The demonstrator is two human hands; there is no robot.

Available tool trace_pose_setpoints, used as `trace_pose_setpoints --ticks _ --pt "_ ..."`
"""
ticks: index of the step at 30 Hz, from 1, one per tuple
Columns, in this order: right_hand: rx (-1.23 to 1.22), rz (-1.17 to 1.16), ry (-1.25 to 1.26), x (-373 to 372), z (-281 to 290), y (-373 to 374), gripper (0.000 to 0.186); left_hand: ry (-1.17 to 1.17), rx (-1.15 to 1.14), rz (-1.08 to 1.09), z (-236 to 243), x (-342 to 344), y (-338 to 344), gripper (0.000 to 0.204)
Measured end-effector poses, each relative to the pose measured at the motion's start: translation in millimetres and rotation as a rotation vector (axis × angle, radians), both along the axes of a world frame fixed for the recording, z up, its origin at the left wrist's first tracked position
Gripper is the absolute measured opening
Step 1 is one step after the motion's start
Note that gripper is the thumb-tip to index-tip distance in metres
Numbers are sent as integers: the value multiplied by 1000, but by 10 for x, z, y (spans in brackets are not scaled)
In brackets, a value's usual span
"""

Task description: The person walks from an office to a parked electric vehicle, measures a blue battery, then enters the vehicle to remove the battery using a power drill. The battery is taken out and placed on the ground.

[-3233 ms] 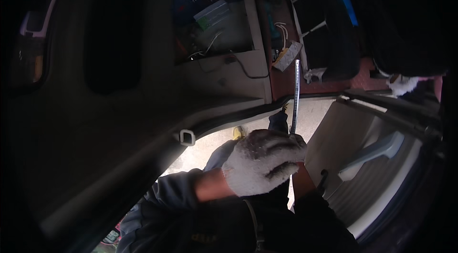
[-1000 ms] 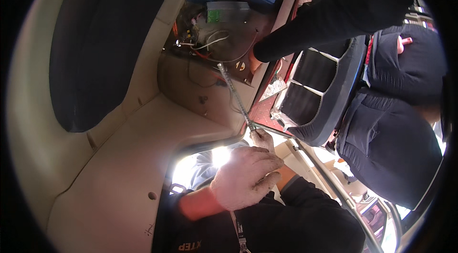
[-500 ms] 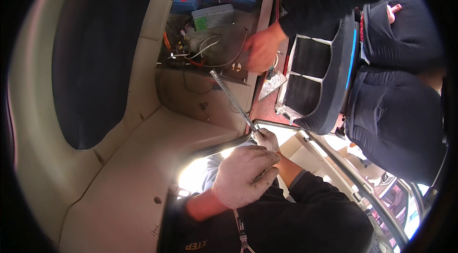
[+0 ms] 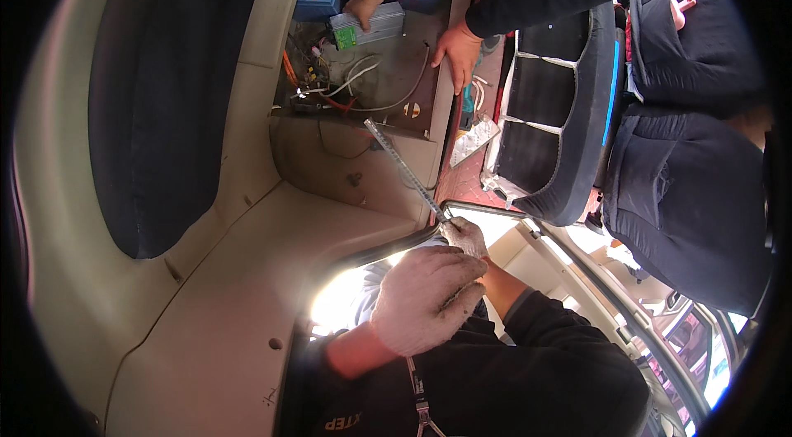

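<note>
Beige panel (image 4: 206, 338) beside gloved hands (image 4: 437, 284) apparently gripping metal rod (image 4: 404, 169).

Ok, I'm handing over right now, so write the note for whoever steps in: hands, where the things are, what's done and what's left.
Left hand, in a white knit glove, is closed around the lower end of the long thin metal rod.
Right hand, also gloved, pinches the rod just above it.
The rod slants up toward the open compartment with loose white and orange wires; its tip sits at the compartment's lower edge.
A co-worker's bare hands are there: one on the small grey box, one on the compartment's right edge.
Done: rod gripped and aimed.
Left: cannot tell from this view.
</note>
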State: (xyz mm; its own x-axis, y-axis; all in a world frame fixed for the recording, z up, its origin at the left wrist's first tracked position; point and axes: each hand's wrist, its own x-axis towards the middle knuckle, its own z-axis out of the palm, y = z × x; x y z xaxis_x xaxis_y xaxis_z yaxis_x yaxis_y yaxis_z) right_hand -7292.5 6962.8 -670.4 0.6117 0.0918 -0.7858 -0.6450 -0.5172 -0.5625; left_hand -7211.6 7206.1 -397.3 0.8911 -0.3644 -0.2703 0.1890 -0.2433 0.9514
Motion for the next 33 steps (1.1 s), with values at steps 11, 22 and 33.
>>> trace_pose_setpoints --ticks 11,22,33 --pt "46 -90 86 49 130 34 31 -72 -14 63 -17 -22 -23 25" --pt "41 -18 -1 118 203 -18 32 -111 -34 129 -29 -24 8 23" --pt "131 -105 184 262 316 39 29 -112 -63 151 -53 -48 -6 22"
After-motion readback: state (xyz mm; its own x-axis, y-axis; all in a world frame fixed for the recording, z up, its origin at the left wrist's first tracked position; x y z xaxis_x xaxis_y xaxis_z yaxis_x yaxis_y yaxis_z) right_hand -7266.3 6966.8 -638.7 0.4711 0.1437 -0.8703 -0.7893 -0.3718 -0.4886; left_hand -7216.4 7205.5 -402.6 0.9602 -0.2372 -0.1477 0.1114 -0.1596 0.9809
